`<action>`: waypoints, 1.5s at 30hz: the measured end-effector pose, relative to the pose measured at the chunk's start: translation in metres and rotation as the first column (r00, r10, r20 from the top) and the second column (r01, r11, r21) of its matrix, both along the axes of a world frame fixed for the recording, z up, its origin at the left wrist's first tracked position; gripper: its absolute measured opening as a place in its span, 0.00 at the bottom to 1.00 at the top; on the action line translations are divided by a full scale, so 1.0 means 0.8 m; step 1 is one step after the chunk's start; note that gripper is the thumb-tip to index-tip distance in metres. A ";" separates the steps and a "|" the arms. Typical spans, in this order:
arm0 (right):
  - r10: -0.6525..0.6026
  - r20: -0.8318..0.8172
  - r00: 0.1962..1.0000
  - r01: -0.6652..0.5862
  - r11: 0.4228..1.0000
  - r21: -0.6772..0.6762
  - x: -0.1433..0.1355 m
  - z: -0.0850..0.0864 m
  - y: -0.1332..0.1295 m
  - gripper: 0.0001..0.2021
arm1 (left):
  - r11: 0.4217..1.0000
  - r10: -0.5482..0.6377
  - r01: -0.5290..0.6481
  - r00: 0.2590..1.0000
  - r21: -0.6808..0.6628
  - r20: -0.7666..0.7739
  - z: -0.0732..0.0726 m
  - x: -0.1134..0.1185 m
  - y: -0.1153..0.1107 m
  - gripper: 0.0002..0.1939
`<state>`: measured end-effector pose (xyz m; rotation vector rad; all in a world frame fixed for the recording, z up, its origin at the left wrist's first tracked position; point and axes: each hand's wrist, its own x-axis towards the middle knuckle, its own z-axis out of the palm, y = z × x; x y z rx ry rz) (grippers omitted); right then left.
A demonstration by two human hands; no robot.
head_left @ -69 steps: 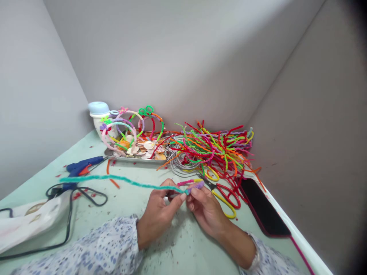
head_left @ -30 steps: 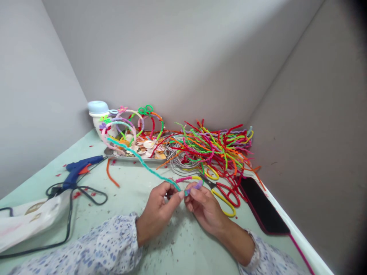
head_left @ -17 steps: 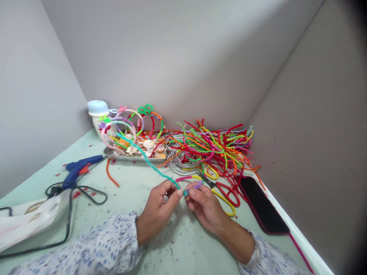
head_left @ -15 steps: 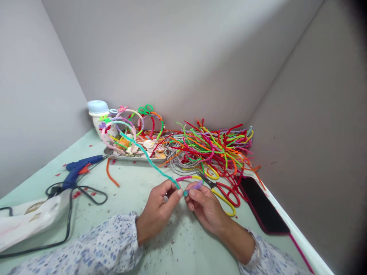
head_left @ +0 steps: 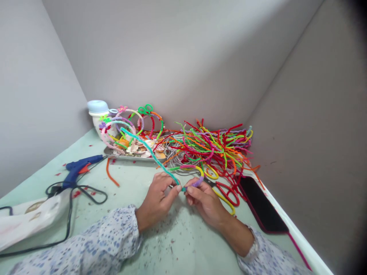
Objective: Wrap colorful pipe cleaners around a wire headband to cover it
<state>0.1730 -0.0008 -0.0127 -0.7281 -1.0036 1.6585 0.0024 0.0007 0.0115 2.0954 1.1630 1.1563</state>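
My left hand [head_left: 159, 199] pinches a teal pipe cleaner [head_left: 150, 149] between thumb and fingers, close to its lower end. The long free part rises up and left, in front of the shell tray. My right hand [head_left: 205, 198] is closed on a curved headband [head_left: 200, 177] wrapped in purple, yellow, pink and green pipe cleaner. Between the two sets of fingertips, the teal end meets the purple section. Much of the band behind my left hand is hidden.
A metal tray [head_left: 134, 157] of shells holds several wrapped headbands, beside a white bottle [head_left: 99, 120]. Many pipe cleaners [head_left: 220, 147] lie at the back right, near scissors [head_left: 228, 193] and a phone [head_left: 265, 206]. Left are a blue glue gun [head_left: 76, 170] with its cord and a white bag [head_left: 34, 217].
The headband has turned and risen slightly, so its pink and green part now shows above my hands. The teal pipe cleaner's free end has tipped up a little.
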 end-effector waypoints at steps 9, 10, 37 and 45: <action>-0.005 0.098 0.995 0.009 0.999 -0.047 0.000 -0.003 0.004 0.07 | 0.990 -0.036 0.039 0.999 -0.139 0.020 -0.011 -0.001 0.011 0.14; -0.005 0.115 0.993 0.011 0.999 -0.053 0.000 -0.003 0.004 0.06 | 0.985 -0.045 0.051 0.998 -0.163 0.038 -0.013 0.000 0.012 0.14; -0.039 0.279 0.960 0.045 0.999 -0.015 -0.004 -0.007 0.002 0.03 | 0.880 -0.073 0.162 0.975 -0.446 0.211 -0.029 0.008 0.018 0.13; -0.053 0.244 0.968 0.057 0.998 -0.009 -0.002 -0.016 0.006 0.02 | 0.886 -0.074 0.155 0.978 -0.437 0.195 -0.027 0.009 0.011 0.14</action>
